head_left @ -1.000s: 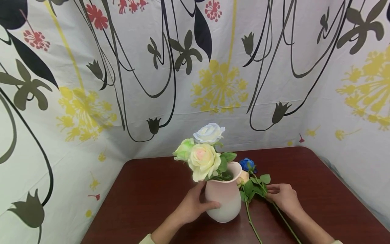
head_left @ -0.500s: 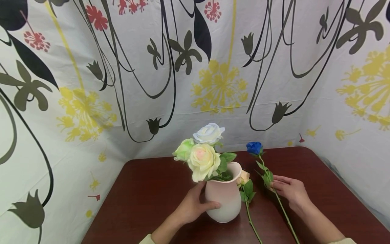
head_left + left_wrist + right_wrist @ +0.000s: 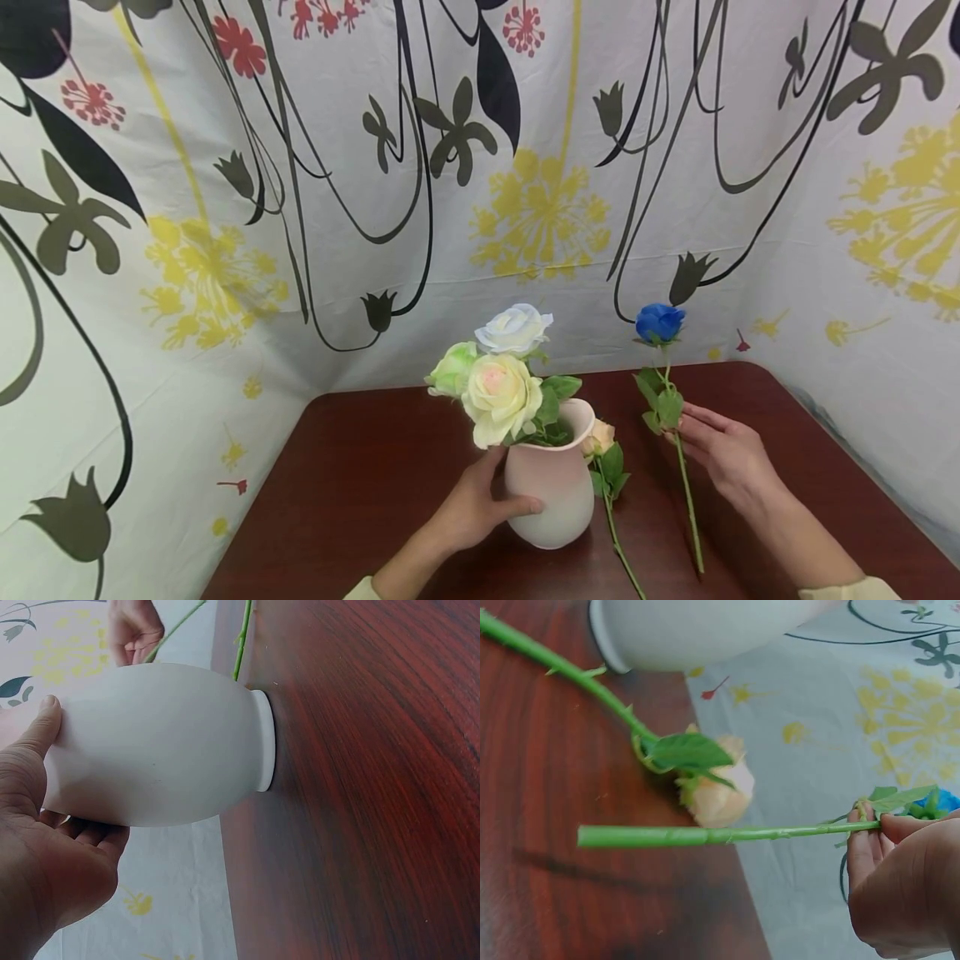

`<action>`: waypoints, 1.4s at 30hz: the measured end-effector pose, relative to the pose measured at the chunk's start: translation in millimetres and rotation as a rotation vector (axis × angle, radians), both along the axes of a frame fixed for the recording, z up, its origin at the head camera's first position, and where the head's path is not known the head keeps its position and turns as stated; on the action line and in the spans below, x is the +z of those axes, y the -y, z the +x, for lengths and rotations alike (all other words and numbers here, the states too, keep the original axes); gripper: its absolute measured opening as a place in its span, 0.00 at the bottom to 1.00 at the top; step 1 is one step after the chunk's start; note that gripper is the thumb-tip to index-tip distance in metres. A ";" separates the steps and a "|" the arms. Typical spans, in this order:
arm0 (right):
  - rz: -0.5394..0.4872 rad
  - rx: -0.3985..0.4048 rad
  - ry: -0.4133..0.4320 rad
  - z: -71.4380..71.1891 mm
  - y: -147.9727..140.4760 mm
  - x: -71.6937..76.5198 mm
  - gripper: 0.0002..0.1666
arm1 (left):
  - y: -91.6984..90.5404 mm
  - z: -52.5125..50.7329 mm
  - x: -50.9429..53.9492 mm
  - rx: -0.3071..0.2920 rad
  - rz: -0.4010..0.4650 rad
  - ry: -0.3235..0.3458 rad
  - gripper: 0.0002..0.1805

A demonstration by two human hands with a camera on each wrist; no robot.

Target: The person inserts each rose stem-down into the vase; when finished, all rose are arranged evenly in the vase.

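Note:
The left hand (image 3: pixel 476 500) grips the left side of a pale pink-and-white vase (image 3: pixel 551 496) standing on the table; the left wrist view shows its thumb and fingers (image 3: pixel 112 838) around the vase (image 3: pixel 157 746). Three roses, white (image 3: pixel 515 328), green (image 3: pixel 453 368) and cream (image 3: pixel 501 398), lean left from its mouth. To the right, the right hand (image 3: pixel 733 457) pinches the stem of a blue rose (image 3: pixel 660 322) held nearly upright. In the right wrist view its cut stem end (image 3: pixel 604 835) is off the table. A peach rose (image 3: pixel 600 437) lies just right of the vase.
The dark red-brown table (image 3: pixel 360 492) has rounded back corners. Behind it and at both sides hangs a white cloth (image 3: pixel 337 208) with printed flowers. The peach rose's stem (image 3: pixel 619 546) runs toward the table's front edge.
The right hand has drawn the blue rose away from the peach one, to the right, and raised it from lying to nearly upright. The left hand and vase have stayed in place.

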State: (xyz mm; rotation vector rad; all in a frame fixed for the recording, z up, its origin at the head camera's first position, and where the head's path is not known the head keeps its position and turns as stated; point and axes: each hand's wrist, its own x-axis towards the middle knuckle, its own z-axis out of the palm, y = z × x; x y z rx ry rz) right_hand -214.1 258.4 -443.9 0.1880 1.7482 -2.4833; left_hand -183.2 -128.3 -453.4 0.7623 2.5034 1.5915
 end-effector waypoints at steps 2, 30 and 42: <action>-0.039 -0.001 -0.003 -0.5 0.6 5.1 0.15 | 0.4 -0.3 -0.7 -0.001 0.000 -0.006 0.48; -0.723 0.100 -0.315 11.4 23.5 82.4 0.22 | 0.6 -1.1 -0.3 -0.001 -0.004 0.006 0.48; -0.828 0.072 -0.478 22.9 42.7 132.2 0.25 | 0.4 0.2 0.4 0.003 -0.007 0.006 0.49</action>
